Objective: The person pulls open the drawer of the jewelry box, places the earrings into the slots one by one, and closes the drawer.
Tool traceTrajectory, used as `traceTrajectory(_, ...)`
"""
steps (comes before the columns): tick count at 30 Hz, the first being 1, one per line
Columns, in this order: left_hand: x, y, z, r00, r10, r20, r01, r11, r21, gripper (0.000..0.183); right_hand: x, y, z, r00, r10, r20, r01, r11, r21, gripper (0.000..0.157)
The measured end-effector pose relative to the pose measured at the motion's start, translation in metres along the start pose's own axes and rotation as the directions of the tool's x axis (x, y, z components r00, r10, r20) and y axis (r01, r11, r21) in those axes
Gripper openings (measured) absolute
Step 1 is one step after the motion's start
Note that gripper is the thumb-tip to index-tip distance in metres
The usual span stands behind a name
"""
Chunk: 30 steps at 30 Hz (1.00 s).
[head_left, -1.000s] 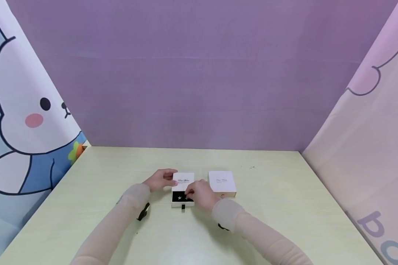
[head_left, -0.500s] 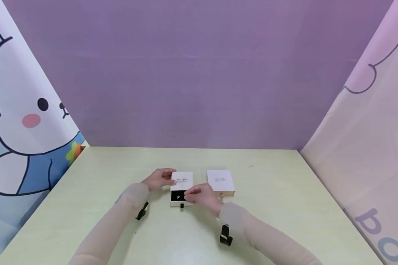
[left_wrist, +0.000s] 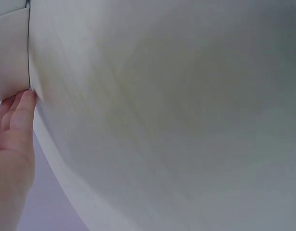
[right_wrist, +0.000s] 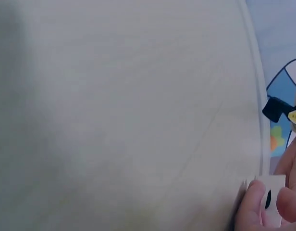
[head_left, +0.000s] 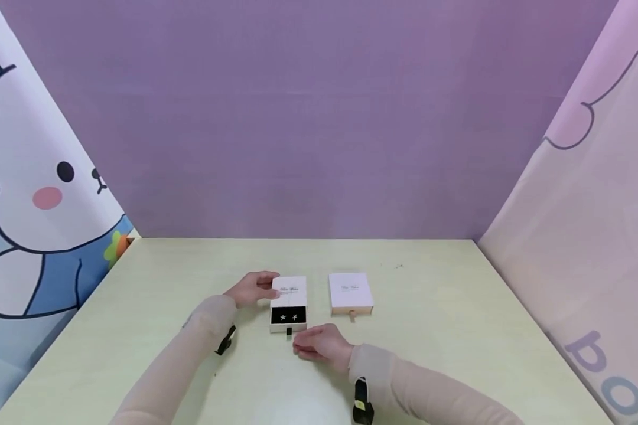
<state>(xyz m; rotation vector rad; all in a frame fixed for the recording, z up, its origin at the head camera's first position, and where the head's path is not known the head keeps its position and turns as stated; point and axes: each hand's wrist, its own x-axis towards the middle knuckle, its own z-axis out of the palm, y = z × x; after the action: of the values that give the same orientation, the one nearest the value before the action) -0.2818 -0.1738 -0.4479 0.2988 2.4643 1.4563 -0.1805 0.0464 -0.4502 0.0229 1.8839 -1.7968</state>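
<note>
A white drawer-style jewelry box [head_left: 289,289] with dark script on its lid lies on the table. Its drawer is pulled partway out toward me, and a pair of star-shaped earrings [head_left: 289,317] shows on the black lining. A black pull tab [head_left: 289,332] sticks out at the drawer's front. My left hand [head_left: 251,288] holds the box by its left side, thumb at the near part and fingers at the far corner. My right hand [head_left: 323,343], holding nothing, is low over the table just in front of the drawer's right corner, fingers loosely bent.
A second white box [head_left: 351,290] with similar script and a pale pull tab [head_left: 352,316] lies to the right, its drawer closed. A purple backdrop [head_left: 308,118] rises behind the table [head_left: 430,336]. Printed cloths hang at both sides.
My right hand has drawn back from the drawer toward me, uncovering the right-hand earring. The left hand keeps its hold on the box. The view has shifted slightly.
</note>
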Motion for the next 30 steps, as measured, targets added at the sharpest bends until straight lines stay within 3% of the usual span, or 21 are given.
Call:
traceTrajectory(10, -0.006, 0.0, -0.002, 0.994, 0.097, 0.05, -0.096, 0.995, -0.029, 0.063, 0.007, 0.004, 0.03, 0.989, 0.026, -0.145, 0.009, 0.972, 0.233, 0.025)
traceTrajectory(16, -0.004, 0.003, 0.003, 0.999, 0.038, 0.02, -0.037, 0.999, -0.025, 0.057, 0.008, 0.003, 0.036, 0.971, 0.013, -0.239, 0.035, 0.98, 0.197, 0.021)
traceTrajectory(30, -0.004, -0.001, -0.001, 0.999, 0.035, 0.017, -0.035, 0.999, -0.015, 0.057, 0.017, -0.001, 0.039, 0.964, 0.023, -0.264, 0.028, 0.982, 0.188, 0.019)
